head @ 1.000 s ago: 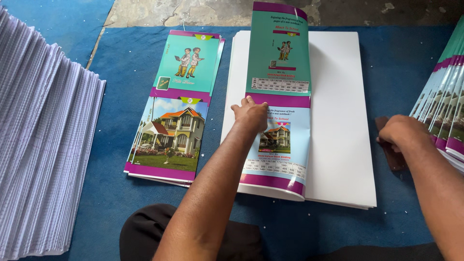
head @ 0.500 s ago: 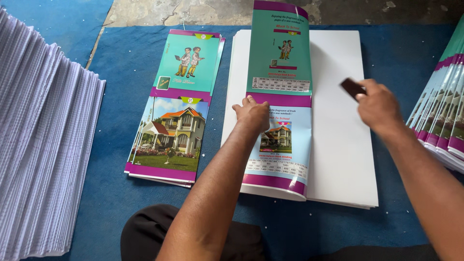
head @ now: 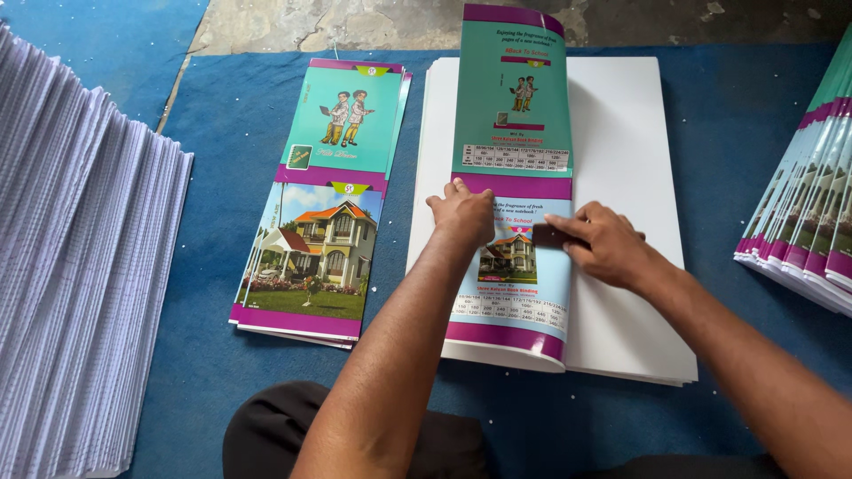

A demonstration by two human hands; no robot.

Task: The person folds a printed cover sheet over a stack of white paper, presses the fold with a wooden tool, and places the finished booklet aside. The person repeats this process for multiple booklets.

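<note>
Two hands lie on a folded cover (head: 513,177) atop a white paper stack (head: 626,168). The left hand (head: 463,213) is spread nearly flat, fingers together, pressing the cover's left part just below its purple middle band. The right hand (head: 603,244) is curled around a small dark block (head: 552,236), pinched between thumb and fingers and set against the cover's right edge.

The cover is long and glossy: teal upper half with two cartoon figures, purple bands, pale lower half with a house picture. Its far end rises off the stack, and its near end curls over the stack's near edge.

The stack sits on a blue mat (head: 222,133), with bare white paper to the right of the cover. Just left lies a pile of similar covers (head: 324,204), a narrow strip of mat between. A fanned paper pile (head: 80,293) fills the far left, and more covers (head: 812,222) fan along the right edge, well apart from the stack.
</note>
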